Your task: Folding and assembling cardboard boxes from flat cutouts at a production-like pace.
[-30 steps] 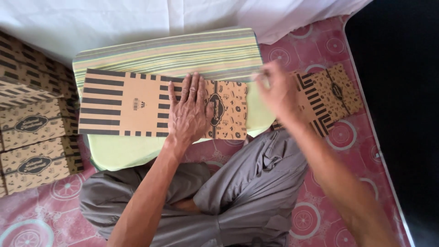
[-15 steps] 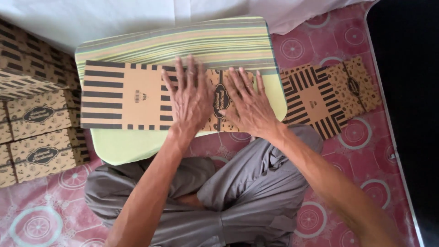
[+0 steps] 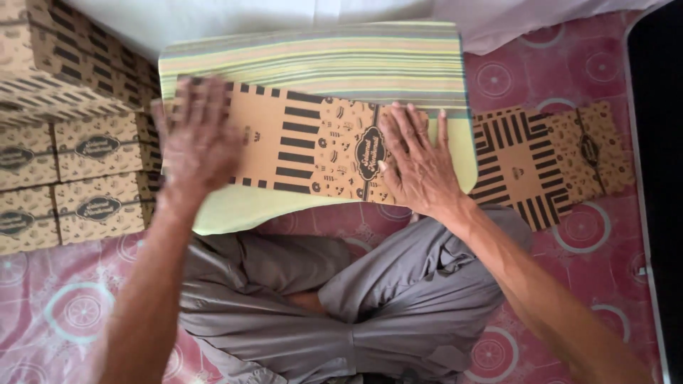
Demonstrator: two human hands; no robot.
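A flat, unfolded brown cardboard box blank (image 3: pixel 306 146) with black stripes and small printed pictures lies across a green striped lap table (image 3: pixel 320 60). My right hand (image 3: pixel 418 162) rests flat, fingers spread, on the blank's right end. Blurred with motion, my left hand (image 3: pixel 199 139) lies flat over the blank's left end. Neither hand grips anything.
Several folded patterned boxes (image 3: pixel 67 142) are stacked at the left. Another flat blank (image 3: pixel 551 160) lies on the pink patterned mat (image 3: pixel 569 284) to the right of the table. My crossed legs in grey trousers (image 3: pixel 356 299) sit below the table. White cloth runs along the top.
My left hand has slid from the middle of the blank to its left end. My right hand came from the right edge onto the blank and now presses its right end.
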